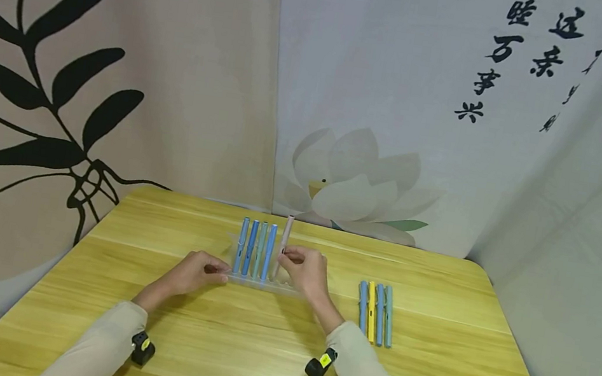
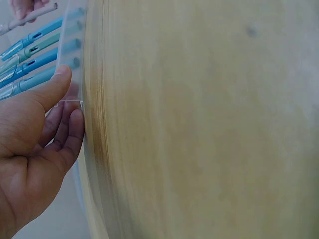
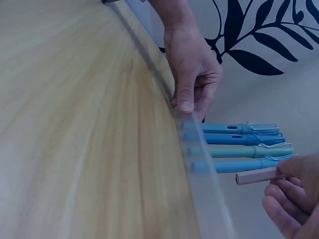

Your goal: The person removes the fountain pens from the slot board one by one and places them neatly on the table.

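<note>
- Pen (image 1: 287, 231): right fingers (image 3: 299, 167) pinch it; a loose grip could tilt it.
- Rack (image 3: 209, 191): left fingers (image 2: 59, 82) pinch its nine-o'clock end; a bump could skew it.

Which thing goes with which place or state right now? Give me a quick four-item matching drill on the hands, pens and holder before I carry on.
1. Left hand
2. Pale pink pen
3. Yellow pen
4. Clear holder

A. Bears four pens in a row
B. Lies between two blue pens
C. Grips the holder's left end
D. Pinched by the right hand

Pairs: 1-C, 2-D, 3-B, 4-A
</note>
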### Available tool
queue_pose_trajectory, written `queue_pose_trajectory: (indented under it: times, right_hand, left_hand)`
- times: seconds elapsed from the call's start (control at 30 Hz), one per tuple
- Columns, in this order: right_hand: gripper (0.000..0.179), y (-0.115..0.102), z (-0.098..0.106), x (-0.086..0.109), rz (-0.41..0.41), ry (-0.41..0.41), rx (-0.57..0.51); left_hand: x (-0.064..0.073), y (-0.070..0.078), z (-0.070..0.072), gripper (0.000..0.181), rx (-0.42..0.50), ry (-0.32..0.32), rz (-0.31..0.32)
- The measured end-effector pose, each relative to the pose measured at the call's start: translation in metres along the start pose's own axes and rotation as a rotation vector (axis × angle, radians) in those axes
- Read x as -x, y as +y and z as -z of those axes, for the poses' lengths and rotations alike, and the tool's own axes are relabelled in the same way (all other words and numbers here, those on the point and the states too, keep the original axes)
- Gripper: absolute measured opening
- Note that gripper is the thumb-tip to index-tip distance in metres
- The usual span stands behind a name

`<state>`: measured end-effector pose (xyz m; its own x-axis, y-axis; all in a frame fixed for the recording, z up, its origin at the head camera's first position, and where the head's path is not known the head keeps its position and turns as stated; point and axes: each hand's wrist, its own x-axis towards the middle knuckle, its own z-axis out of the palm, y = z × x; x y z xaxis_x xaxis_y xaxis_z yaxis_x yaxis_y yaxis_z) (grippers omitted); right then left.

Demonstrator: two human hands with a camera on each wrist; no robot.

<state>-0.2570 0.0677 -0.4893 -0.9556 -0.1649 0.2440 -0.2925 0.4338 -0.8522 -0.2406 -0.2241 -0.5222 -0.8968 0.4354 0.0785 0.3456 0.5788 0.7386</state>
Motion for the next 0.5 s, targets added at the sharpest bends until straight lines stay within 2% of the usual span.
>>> queue_pose_trajectory:
  times: [0.33, 0.5]
  right_hand:
    - [0.023, -0.006, 0.018, 0.006, 0.013, 0.004, -0.007]
    - [0.022, -0.005, 0.027, 0.011, 0.032, 0.014, -0.011]
  left_hand:
    - [-0.001, -0.001, -0.002, 0.03, -0.006, -0.001, -0.011]
    - [0.0, 0.001, -0.002, 0.029, -0.008, 0.005, 0.003]
